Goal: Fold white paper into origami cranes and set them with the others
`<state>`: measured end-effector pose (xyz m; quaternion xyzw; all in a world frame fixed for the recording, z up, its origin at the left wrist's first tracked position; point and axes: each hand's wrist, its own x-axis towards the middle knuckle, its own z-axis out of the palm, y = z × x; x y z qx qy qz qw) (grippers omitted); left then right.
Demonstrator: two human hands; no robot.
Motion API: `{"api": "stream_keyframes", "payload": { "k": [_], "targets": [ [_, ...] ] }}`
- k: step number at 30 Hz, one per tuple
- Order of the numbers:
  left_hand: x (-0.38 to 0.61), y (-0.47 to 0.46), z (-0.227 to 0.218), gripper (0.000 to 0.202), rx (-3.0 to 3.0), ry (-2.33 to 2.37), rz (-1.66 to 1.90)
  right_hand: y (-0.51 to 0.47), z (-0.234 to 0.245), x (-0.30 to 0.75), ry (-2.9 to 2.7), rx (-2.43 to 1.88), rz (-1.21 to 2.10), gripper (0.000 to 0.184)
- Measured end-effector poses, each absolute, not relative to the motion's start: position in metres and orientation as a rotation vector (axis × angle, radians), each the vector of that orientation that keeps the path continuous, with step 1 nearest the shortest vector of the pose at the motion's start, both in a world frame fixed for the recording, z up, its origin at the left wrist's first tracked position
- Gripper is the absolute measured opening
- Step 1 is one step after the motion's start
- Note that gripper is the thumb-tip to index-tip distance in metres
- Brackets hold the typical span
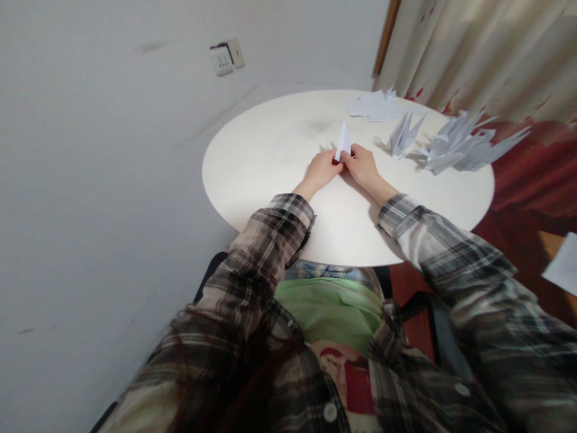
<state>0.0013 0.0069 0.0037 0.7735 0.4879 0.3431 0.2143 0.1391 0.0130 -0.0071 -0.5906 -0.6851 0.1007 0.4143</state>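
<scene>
A piece of folded white paper (344, 139) stands upright between my hands over the middle of the round white table (265, 162), its narrow tip pointing away from me. My left hand (323, 169) pinches its lower left side, with the thumb near the bottom edge. My right hand (362, 165) grips the lower right side, thumb against the paper's near face. The fingertips behind the paper are mostly hidden. To the right of my right hand stands a folded paper piece with pointed tips (404, 137).
Several folded paper pieces (455, 147) cluster at the table's right side. Flat white sheets (376, 107) lie at the far edge. A wall with a socket (222, 60) is on the left, a curtain (442, 54) at the back right. More paper (563, 264) lies lower right.
</scene>
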Motion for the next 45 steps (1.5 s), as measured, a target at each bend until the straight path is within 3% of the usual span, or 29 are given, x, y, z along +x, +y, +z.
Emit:
{"api": "stream_keyframes", "payload": {
  "k": [23,45],
  "targets": [
    [0.0019,0.0068,0.0044,0.025,2.175,1.348,0.947,0.0191,-0.0091,0.1450,-1.658,-1.417,0.352,0.028],
    [0.0011,0.0059,0.0047,0.026,2.182,1.323,0.955,0.0158,-0.0016,0.1441,-1.613,-1.510,0.422,0.021]
  ]
}}
